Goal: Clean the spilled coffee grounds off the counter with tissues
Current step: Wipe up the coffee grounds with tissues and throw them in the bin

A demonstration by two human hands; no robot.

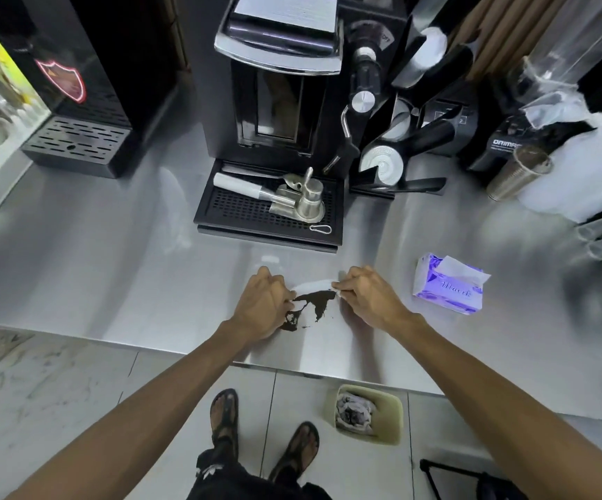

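Note:
Dark coffee grounds [315, 302] lie in a patch on the steel counter [112, 268] near its front edge. A white tissue [314, 284] stretches over the patch's far side. My left hand [261, 304] pinches the tissue's left end and my right hand [366, 297] pinches its right end, both with curled fingers. A smaller clump of grounds [290, 323] sits by my left hand. A purple tissue pack [447, 290] with a sheet sticking out rests on the counter to the right.
A black coffee machine [278, 113] with a drip tray [267, 211] stands behind the spill. A grinder and metal cup [517, 173] are at the back right. A small bin [368, 415] holding used tissues stands on the floor below the counter edge.

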